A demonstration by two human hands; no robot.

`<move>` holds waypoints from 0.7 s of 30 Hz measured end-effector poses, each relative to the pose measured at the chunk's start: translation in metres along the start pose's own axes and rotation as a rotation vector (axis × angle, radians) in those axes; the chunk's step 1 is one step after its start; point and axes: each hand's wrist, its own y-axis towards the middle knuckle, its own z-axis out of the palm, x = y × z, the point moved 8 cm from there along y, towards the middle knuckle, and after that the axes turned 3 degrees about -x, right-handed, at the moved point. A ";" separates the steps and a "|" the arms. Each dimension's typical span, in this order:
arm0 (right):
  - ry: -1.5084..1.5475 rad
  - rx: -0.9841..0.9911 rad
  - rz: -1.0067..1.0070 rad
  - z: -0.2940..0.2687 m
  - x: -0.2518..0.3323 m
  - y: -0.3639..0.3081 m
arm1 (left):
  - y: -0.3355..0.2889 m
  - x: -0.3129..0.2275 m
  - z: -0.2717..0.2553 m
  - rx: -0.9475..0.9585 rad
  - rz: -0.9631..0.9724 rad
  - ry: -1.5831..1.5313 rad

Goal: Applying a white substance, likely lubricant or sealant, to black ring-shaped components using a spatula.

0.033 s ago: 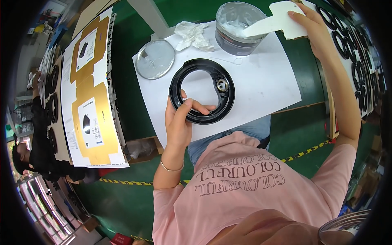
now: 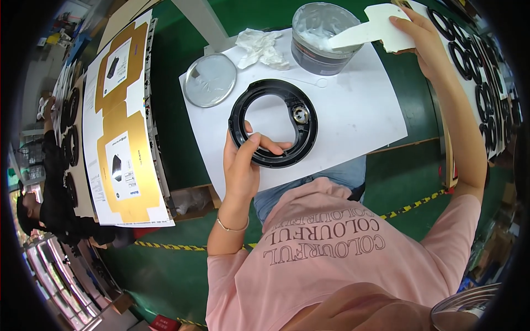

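Note:
My left hand [image 2: 244, 155] grips a black plastic ring [image 2: 274, 161] by its lower left side, thumb on the rim and fingers through the opening. A small round metal part [image 2: 300, 115] sits in a recess on the ring's right side. At the upper right, my right hand [image 2: 419, 34] pinches the wide end of a flat white scraper [image 2: 381, 27], which looks like cut card. Its narrow tip reaches over the rim into a round grey tub [image 2: 318, 62] of whitish paste [image 2: 317, 37]. The fingers behind the scraper are hidden.
Beside the tub are a crumpled white tissue [image 2: 262, 47] and a round lid [image 2: 210, 80], all on a white sheet [image 2: 359, 116]. Printed gold and white cardboard [image 2: 122, 132] stands stacked at left. Several black rings [image 2: 459, 58] lie at right. Another person [image 2: 52, 204] is at far left.

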 end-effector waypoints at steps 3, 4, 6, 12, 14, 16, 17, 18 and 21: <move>0.088 -0.056 0.133 -0.012 -0.026 0.000 | 0.001 -0.001 0.002 0.000 0.001 -0.009; 0.119 -0.058 0.151 -0.015 -0.030 -0.001 | 0.001 -0.002 0.003 0.002 0.000 -0.020; 0.150 -0.055 0.168 -0.019 -0.036 -0.002 | 0.002 -0.003 0.004 -0.006 -0.004 -0.027; 0.159 -0.147 -0.258 -0.029 -0.004 -0.049 | 0.010 -0.003 0.011 -0.004 -0.041 -0.098; -0.059 -0.098 -0.491 -0.021 0.017 -0.086 | 0.012 -0.002 0.015 0.004 -0.062 -0.105; -0.216 0.112 -0.788 -0.003 0.040 -0.119 | 0.015 -0.001 0.018 0.004 -0.066 -0.123; -0.239 0.283 -0.887 0.008 0.046 -0.133 | 0.016 -0.001 0.020 0.016 -0.072 -0.136; -0.243 0.286 -0.918 0.010 0.051 -0.138 | 0.016 0.000 0.022 0.019 -0.079 -0.144; -0.360 0.322 -1.031 0.021 0.062 -0.151 | 0.018 0.000 0.026 0.037 -0.073 -0.148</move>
